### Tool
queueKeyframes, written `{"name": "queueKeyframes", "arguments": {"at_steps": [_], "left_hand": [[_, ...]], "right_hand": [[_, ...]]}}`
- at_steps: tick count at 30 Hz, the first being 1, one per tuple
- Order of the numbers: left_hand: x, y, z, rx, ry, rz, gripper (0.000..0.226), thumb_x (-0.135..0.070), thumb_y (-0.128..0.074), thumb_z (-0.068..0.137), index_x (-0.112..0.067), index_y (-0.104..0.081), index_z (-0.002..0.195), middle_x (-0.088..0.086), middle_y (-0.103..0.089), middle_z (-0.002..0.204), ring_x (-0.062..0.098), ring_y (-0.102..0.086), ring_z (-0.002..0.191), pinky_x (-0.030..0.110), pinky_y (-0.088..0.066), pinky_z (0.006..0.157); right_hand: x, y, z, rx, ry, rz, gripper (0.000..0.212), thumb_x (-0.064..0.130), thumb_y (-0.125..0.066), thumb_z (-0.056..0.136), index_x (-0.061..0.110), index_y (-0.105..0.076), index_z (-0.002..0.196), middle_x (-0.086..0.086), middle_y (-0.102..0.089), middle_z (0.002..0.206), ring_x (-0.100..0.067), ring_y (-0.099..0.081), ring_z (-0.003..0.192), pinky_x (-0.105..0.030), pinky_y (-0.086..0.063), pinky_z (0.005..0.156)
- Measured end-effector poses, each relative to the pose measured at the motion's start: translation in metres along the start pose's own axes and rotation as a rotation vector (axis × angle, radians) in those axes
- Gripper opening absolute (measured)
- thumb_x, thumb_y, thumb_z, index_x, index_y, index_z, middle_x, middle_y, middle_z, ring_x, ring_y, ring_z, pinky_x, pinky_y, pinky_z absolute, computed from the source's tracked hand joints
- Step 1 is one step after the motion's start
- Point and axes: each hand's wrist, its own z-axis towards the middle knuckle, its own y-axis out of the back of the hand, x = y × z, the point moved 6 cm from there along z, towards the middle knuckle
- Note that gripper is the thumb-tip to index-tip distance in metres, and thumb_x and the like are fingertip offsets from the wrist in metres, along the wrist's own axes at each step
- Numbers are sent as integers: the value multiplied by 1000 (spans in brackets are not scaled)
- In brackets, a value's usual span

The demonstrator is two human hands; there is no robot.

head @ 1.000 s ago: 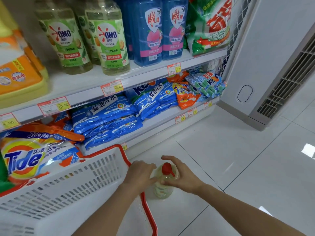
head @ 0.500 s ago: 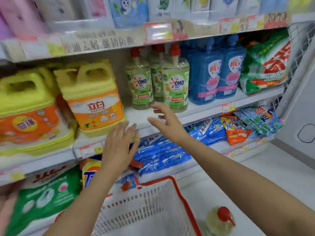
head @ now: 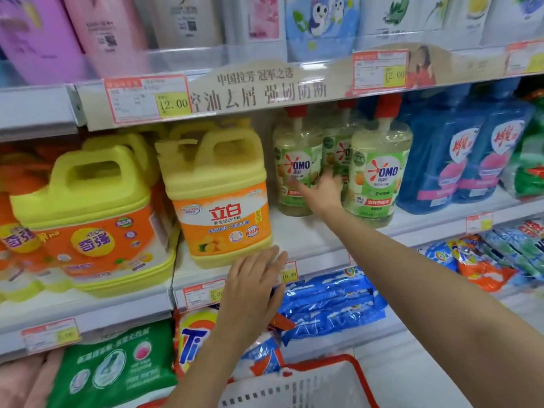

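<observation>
1. The right hand (head: 322,191) is released, fingers spread and grasping nothing. It is motion-blurred, so I cannot tell whether a fingertip touches a bottle
2. The left hand (head: 253,293) is released too, fingers straight and close together, back facing up. It holds nothing and hovers in front of the white shelf edge (head: 318,251)
3. The OMO bottles (head: 379,172) stand upright on the shelf at the right hand: one just to its left, one just to its right, and a third behind its fingers. They are clear, rounded plastic with red pump tops and hold pale yellow-green liquid. Their green labels read "OMO" beside a red splash
4. Just above the left hand's fingertips stands a squarish yellow jug (head: 219,195) with a moulded handle. Its glossy orange label reads "立白"
5. Beyond the OMO bottles, right of the right hand, stand translucent blue bottles (head: 459,160) with pink-and-white labels
6. A price tag (head: 289,273) beside the left fingertips reads "10.00". Crinkly blue bags (head: 329,304) lie to the right of that hand
7. Below both forearms sits a white slotted plastic basket (head: 309,384) with a red rim
8. Above both hands, a yellow shelf tag (head: 173,104) reads "12.00"
</observation>
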Motion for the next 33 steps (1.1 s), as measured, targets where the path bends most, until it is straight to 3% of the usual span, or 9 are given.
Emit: {"name": "queueKeyframes", "arguments": {"at_steps": [5, 11, 16, 18, 22, 25, 28, 30, 33], "left_hand": [[3, -4, 0, -33, 5, 1, 48, -26, -70, 85, -19, -60, 132, 0, -60, 134, 18, -58, 118, 40, -43, 103], [3, -5, -1, -34, 24, -8, 49, -24, -69, 86, -17, -59, 134, 0, -59, 135, 19, -57, 120, 39, -41, 105], [-2, -1, -2, -28, 53, -53, 48, -19, -68, 87, -16, -59, 134, 1, -58, 136, 19, -55, 121, 36, -32, 108], [-2, 1, -3, -13, 97, -127, 45, -18, -66, 90, -16, -58, 134, 0, -56, 138, 19, -52, 124, 38, -31, 111], [-7, 11, -5, -39, 293, -390, 44, -27, -51, 98, -16, -48, 141, -1, -48, 143, 14, -40, 133, 37, -34, 113], [-17, 27, -5, -175, 521, -742, 60, -46, -51, 92, -20, -40, 146, -7, -48, 141, 4, -45, 129, 28, -38, 107], [-39, 24, -1, -114, 794, -1268, 81, -67, -64, 76, -35, -33, 144, -10, -57, 129, 7, -59, 115, 40, -51, 98], [-63, 17, -2, -34, 869, -1522, 90, -63, -71, 63, -37, -31, 139, -2, -58, 130, 21, -65, 111, 45, -57, 88], [-76, 14, -17, -163, 938, -1657, 84, -46, -75, 64, -34, -36, 137, 0, -62, 126, 19, -71, 99, 41, -60, 77]], "right_hand": [[6, -8, 1, 38, 32, 139, 100, 50, -84, 72, 2, -27, 139, -15, -54, 137, -32, -54, 126, -41, -46, 103], [9, 8, -16, -5, 94, 75, 76, 63, -78, 69, 18, -54, 126, -2, -69, 117, -24, -66, 107, -46, -55, 92], [7, 24, -34, 18, 8, 209, 95, 83, -64, 58, 17, -57, 125, 9, -69, 99, -15, -66, 95, -40, -54, 90], [6, 31, -39, 59, -27, 277, 93, 83, -65, 55, 17, -60, 120, 1, -71, 105, -21, -68, 100, -45, -54, 94], [-1, 46, -58, 129, -56, 424, 50, 66, -74, 71, 26, -67, 100, 2, -77, 95, -18, -74, 88, -43, -59, 87], [-2, 55, -83, 204, -53, 510, 45, 59, -73, 78, 22, -67, 104, 0, -78, 94, -15, -76, 83, -31, -61, 71], [-4, 64, -114, 217, -32, 551, 43, 55, -72, 80, 20, -68, 105, 2, -78, 93, -15, -76, 83, -30, -60, 68], [-6, 70, -136, 205, -10, 523, 45, 59, -71, 79, 22, -69, 105, 3, -78, 93, -14, -75, 85, -33, -60, 74], [-13, 78, -164, 304, -15, 468, 54, 70, -64, 76, 26, -68, 106, 5, -78, 96, -15, -75, 87, -31, -60, 70]]}}
